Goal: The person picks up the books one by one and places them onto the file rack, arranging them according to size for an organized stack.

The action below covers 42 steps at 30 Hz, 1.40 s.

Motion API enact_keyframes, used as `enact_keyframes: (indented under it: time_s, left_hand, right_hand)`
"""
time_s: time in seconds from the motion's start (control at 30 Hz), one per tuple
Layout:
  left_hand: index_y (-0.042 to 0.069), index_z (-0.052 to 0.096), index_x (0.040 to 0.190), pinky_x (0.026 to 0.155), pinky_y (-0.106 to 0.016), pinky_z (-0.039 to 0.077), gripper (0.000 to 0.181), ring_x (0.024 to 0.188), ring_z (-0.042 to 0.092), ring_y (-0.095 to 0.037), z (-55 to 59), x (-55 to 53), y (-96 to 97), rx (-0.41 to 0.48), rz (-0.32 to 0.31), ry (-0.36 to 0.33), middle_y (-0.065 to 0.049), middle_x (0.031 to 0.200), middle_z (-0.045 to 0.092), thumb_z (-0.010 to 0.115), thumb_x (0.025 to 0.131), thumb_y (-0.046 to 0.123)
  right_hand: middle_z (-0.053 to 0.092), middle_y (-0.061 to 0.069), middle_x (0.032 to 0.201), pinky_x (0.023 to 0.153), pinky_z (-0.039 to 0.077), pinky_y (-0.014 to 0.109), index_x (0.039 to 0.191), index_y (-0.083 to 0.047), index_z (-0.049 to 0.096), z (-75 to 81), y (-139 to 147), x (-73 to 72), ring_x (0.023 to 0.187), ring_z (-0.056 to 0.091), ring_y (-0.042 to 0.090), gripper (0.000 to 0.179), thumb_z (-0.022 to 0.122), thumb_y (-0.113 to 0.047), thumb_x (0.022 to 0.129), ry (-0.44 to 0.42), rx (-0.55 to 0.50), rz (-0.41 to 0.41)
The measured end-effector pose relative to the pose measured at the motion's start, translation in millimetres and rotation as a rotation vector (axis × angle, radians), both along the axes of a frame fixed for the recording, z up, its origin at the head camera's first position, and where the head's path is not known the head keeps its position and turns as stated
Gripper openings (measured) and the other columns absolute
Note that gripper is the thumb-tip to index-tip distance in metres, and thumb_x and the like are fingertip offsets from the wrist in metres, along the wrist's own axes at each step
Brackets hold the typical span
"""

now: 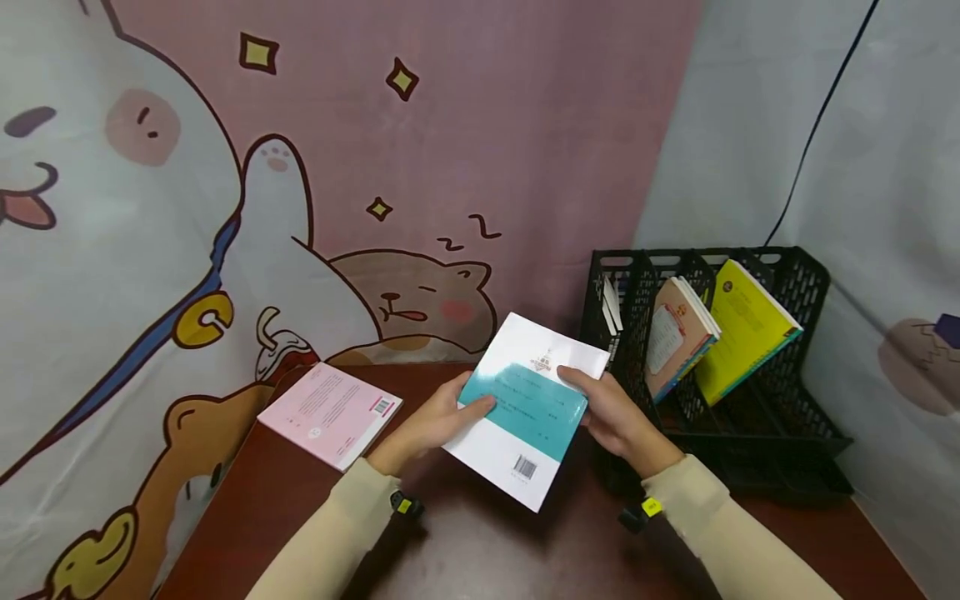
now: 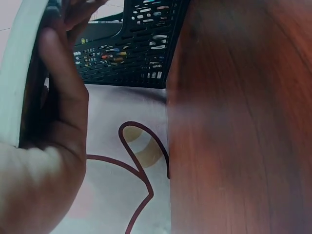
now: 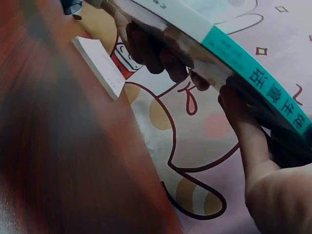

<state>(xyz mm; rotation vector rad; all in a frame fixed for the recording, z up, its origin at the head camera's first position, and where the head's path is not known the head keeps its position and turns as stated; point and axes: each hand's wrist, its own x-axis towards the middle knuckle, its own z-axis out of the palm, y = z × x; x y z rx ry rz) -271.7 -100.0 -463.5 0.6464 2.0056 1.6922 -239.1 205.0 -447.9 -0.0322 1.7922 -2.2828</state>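
Both hands hold a white book with a teal band (image 1: 525, 408) above the table, its barcode side facing up. My left hand (image 1: 442, 412) grips its left edge, thumb on the cover and fingers underneath. At the opposite edge, my right hand (image 1: 611, 412) pinches it the same way, thumb on top. In the right wrist view the book's white and teal spine (image 3: 258, 75) shows, with the right hand's fingers (image 3: 243, 126) beneath it. The left wrist view catches the page edges (image 2: 17, 78) beside the left hand (image 2: 63, 112).
A pink book (image 1: 330, 414) lies on the brown table (image 1: 465, 550) at the left. At the right stands a black slotted file rack (image 1: 780, 417) with several books, among them a yellow book (image 1: 746, 329) and an orange-brown book (image 1: 675, 337). A cartoon-printed curtain (image 1: 525, 150) hangs behind.
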Motion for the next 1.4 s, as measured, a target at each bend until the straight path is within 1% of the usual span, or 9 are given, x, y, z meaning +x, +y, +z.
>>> enact_keyframes:
  time_s: [0.3,0.43,0.57,0.67,0.73,0.9,1.1,1.27,1.4]
  left_hand:
    - [0.017,0.056,0.153,0.073,-0.043,0.068,0.049,0.087,0.083,-0.024,-1.5,-0.3,7.5,-0.059,0.024,0.077,-0.012,0.115,0.081,0.066,0.112,0.042]
    - [0.017,0.061,0.150,0.075,-0.040,0.068,0.047,0.089,0.081,-0.021,-1.1,0.7,14.9,-0.068,0.026,0.095,-0.010,0.116,0.081,0.065,0.113,0.045]
    - [0.020,0.069,0.141,0.078,-0.035,0.064,0.040,0.091,0.077,-0.016,-2.6,1.4,22.4,-0.109,0.040,0.130,-0.006,0.113,0.080,0.066,0.112,0.046]
    - [0.019,0.073,0.132,0.082,-0.041,0.065,0.032,0.092,0.075,-0.016,-4.6,0.8,27.1,-0.137,0.047,0.149,-0.006,0.111,0.078,0.066,0.112,0.044]
    - [0.017,0.073,0.129,0.083,-0.047,0.067,0.030,0.093,0.075,-0.020,-5.6,0.4,29.7,-0.147,0.034,0.153,-0.008,0.111,0.077,0.066,0.112,0.041]
    - [0.013,0.073,0.127,0.081,-0.046,0.069,0.029,0.096,0.081,-0.036,-9.4,-0.4,34.5,-0.156,-0.011,0.145,-0.016,0.113,0.078,0.064,0.114,0.037]
    - [0.013,0.074,0.123,0.076,-0.043,0.068,0.026,0.089,0.081,-0.034,-11.7,3.6,48.4,-0.165,-0.014,0.135,-0.030,0.117,0.078,0.063,0.114,0.035]
    - [0.014,0.075,0.119,0.075,-0.047,0.069,0.026,0.087,0.081,-0.036,-11.8,7.3,64.0,-0.174,-0.032,0.142,-0.029,0.115,0.079,0.065,0.113,0.037]
    - [0.015,0.075,0.118,0.076,-0.054,0.068,0.022,0.087,0.081,-0.039,-13.9,10.2,78.4,-0.169,-0.039,0.142,-0.030,0.114,0.078,0.066,0.113,0.034]
  right_hand:
    - [0.078,-0.004,0.119,0.085,0.066,0.030,0.159,-0.002,0.049,21.1,-4,21.9,0.100,0.080,0.010,0.056,0.065,-0.030,0.113,0.099,0.135,-0.179]
    - [0.076,-0.005,0.123,0.088,0.064,0.025,0.157,0.000,0.050,27.3,1,32.0,0.102,0.078,0.005,0.055,0.065,-0.027,0.113,0.176,0.188,-0.250]
    - [0.074,0.002,0.128,0.086,0.064,0.023,0.158,0.001,0.048,30.8,10,42.8,0.099,0.077,0.002,0.054,0.065,-0.025,0.113,0.261,0.279,-0.303]
    - [0.070,0.006,0.135,0.087,0.063,0.019,0.159,0.002,0.048,33.9,20,51.0,0.102,0.075,0.000,0.055,0.065,-0.023,0.113,0.332,0.352,-0.339]
    - [0.069,0.000,0.136,0.088,0.061,0.017,0.159,0.004,0.048,36.1,28,56.1,0.105,0.073,-0.002,0.055,0.064,-0.023,0.113,0.381,0.394,-0.360]
    - [0.072,-0.019,0.126,0.079,0.065,0.020,0.158,0.001,0.046,40.5,55,69.0,0.098,0.078,0.000,0.052,0.065,-0.012,0.112,0.474,0.329,-0.402]
    - [0.073,-0.015,0.127,0.072,0.065,0.023,0.153,-0.017,0.046,44.0,89,84.9,0.093,0.081,0.001,0.050,0.065,-0.002,0.109,0.542,0.274,-0.435]
    - [0.078,-0.014,0.124,0.067,0.065,0.025,0.150,-0.017,0.054,44.5,113,96.7,0.087,0.083,0.004,0.047,0.064,0.002,0.108,0.548,0.238,-0.465]
    - [0.081,-0.015,0.119,0.066,0.064,0.021,0.142,-0.020,0.062,42.4,129,105.4,0.083,0.082,0.002,0.042,0.065,0.004,0.107,0.535,0.238,-0.537]
